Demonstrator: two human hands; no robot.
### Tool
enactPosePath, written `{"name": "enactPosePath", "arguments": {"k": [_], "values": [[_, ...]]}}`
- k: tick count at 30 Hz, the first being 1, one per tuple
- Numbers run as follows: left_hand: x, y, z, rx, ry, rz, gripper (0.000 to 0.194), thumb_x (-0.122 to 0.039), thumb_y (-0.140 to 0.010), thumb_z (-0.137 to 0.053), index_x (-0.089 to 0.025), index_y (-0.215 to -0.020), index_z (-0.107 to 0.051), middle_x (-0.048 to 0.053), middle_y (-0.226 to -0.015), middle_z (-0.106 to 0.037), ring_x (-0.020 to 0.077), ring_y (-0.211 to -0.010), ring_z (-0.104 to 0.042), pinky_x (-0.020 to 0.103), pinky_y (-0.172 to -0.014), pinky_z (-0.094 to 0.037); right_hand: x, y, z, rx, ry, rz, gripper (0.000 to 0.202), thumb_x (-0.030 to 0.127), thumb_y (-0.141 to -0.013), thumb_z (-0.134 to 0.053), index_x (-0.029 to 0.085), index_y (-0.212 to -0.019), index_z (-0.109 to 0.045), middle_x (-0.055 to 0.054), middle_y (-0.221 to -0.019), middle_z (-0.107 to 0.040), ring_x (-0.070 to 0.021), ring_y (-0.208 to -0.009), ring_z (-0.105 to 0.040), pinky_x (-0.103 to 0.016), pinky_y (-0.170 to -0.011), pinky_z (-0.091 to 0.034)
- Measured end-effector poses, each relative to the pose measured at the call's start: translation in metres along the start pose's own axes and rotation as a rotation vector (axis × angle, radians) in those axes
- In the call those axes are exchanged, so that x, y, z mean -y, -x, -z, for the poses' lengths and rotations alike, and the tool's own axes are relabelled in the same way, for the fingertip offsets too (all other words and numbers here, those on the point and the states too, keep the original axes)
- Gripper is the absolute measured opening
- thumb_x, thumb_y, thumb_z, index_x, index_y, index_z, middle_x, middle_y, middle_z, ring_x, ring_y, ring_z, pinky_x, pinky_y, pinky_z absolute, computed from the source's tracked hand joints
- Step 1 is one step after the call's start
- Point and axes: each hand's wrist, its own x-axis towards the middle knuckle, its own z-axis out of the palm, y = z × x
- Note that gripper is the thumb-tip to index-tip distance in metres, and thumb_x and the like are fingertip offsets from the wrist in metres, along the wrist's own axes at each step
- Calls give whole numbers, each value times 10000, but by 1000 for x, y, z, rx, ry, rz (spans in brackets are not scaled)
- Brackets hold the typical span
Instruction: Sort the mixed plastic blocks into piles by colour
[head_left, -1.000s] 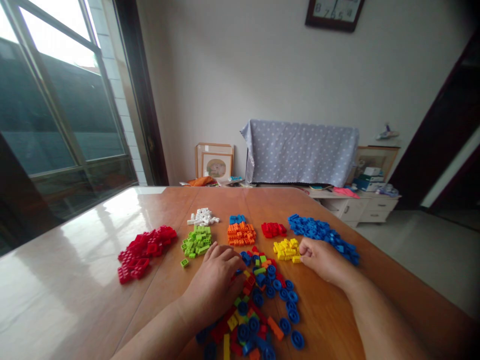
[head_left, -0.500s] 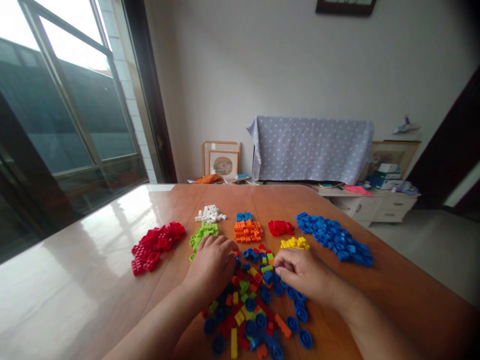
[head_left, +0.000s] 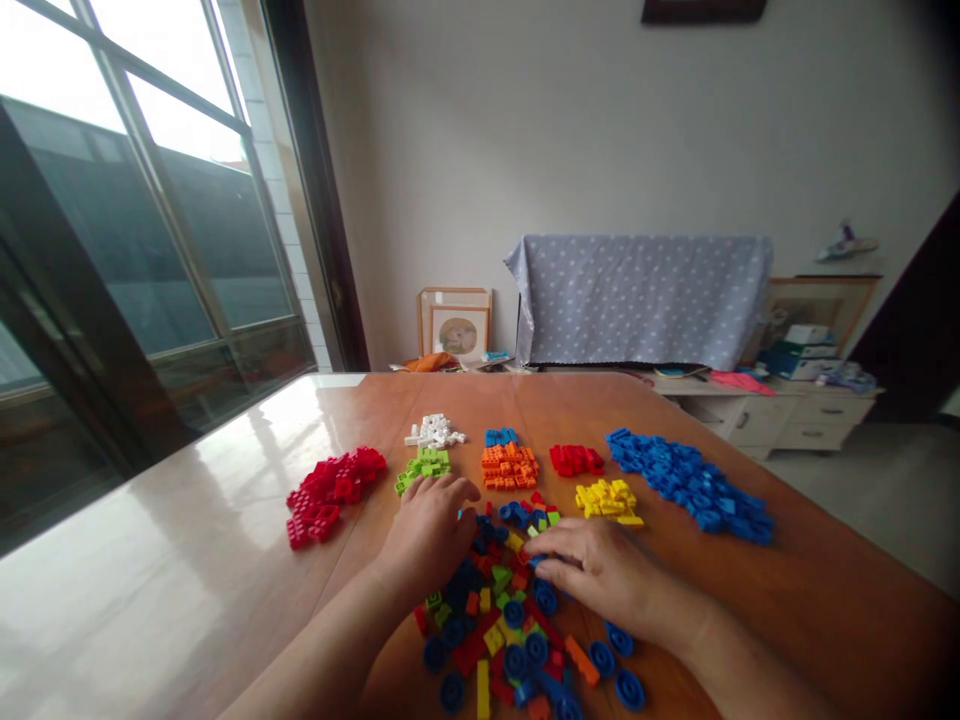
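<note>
A mixed heap of toy building bricks (head_left: 493,636) lies in front of me, with red, orange, yellow, green and blue pieces and several round blue ones. My left hand (head_left: 435,530) is at the heap's upper left edge, just short of the lime green bricks (head_left: 424,465). Its fingers are curled towards the thumb, and a speck of blue shows between them; what they hold is hidden. My right hand (head_left: 600,565) hovers over the heap's right side, index finger and thumb apart, fingertips at the small pieces. Beyond it lie the yellow bricks (head_left: 606,498).
Sorted piles stand on the wooden table (head_left: 225,600): red bricks (head_left: 337,492) at left, white bricks (head_left: 435,431), orange bricks (head_left: 510,467) with blue bricks (head_left: 501,437) behind, a smaller red pile (head_left: 576,460), and a large blue pile (head_left: 690,482) at right.
My right hand has moved from beside the yellow pile inwards over the mixed heap, and its fingers have opened. My left hand stays near the green pile. The view has turned slightly left.
</note>
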Motion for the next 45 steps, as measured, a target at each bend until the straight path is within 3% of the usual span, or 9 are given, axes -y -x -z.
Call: {"name": "enactPosePath", "arguments": {"k": [5, 9, 15, 22, 27, 31, 35, 39, 45], "values": [[2, -1, 1, 11, 37, -21, 237, -220, -888, -515, -250, -1041, -695, 46, -1086, -709, 227, -1051, -628, 337, -944, -453, 3, 0, -3, 49, 4, 19, 240, 324, -914, -615, 331, -1095, -771, 5, -998, -768, -186, -908, -688, -255, -809, -485], [-1, 0, 1, 78, 64, -46, 228, -212, -884, -520, -254, -1009, -705, 43, -1017, -720, 213, -985, -649, 314, -904, -466, 0, 2, -2, 37, -23, 0, 220, 278, -872, -630, 308, -1022, -788, 11, -908, -756, -157, -785, -659, -225, -682, -449], [0, -1, 4, 73, 94, -16, 236, -215, -886, -519, -243, -1026, -708, 55, -1055, -728, 217, -996, -656, 300, -881, -480, -17, -2, -5, -78, -70, -178, 233, 304, -897, -545, 245, -1003, -743, 41, -629, -619, -117, -559, -514, -221, -526, -313], [9, -3, 8, 8, 99, 80, 259, -208, -881, -512, -245, -1050, -705, 56, -1074, -741, 227, -1020, -667, 299, -852, -486, -28, -9, -5, -150, 104, -217, 161, 271, -874, -516, 227, -859, -671, 25, -703, -660, -137, -637, -568, -233, -565, -312], [11, -3, 11, -27, 78, 146, 219, -251, -890, -528, -252, -1024, -702, 52, -1062, -743, 223, -959, -678, 291, -784, -484, -28, -12, -8, -185, 194, -230, 218, 326, -891, -518, 253, -1004, -690, -18, -923, -749, -189, -813, -661, -259, -652, -390], [11, -4, 5, -32, 100, 98, 229, -223, -884, -520, -244, -1021, -702, 54, -1043, -739, 216, -975, -670, 286, -812, -490, -26, -16, -13, -147, 239, -205, 257, 367, -894, -539, 292, -1071, -710, -15, -1008, -765, -221, -941, -687, -293, -764, -425], [3, -2, 0, -28, 130, 3, 210, -218, -883, -529, -232, -1001, -701, 50, -1033, -729, 216, -994, -652, 302, -875, -480, -22, -18, -15, -148, 234, -208, 214, 335, -891, -543, 279, -990, -724, -4, -907, -762, -207, -859, -692, -288, -717, -417], [-7, 3, -3, -36, 200, -90, 177, -258, -903, -544, -235, -992, -696, 44, -1034, -723, 213, -983, -639, 309, -897, -467, -17, -18, -14, -197, 78, -156, 223, 346, -898, -568, 266, -1030, -728, -5, -869, -750, -184, -772, -673, -272, -684, -437], [-19, 7, -19, 11, 525, -129, 198, -276, -892, -584, -214, -1069, -648, 41, -987, -719, 185, -889, -647, 252, -757, -484, -9, -16, -17, -250, -47, -26, 263, 362, -932, -562, 270, -1124, -716, -16, -861, -722, -166, -693, -629, -259, -653, -465]]}}
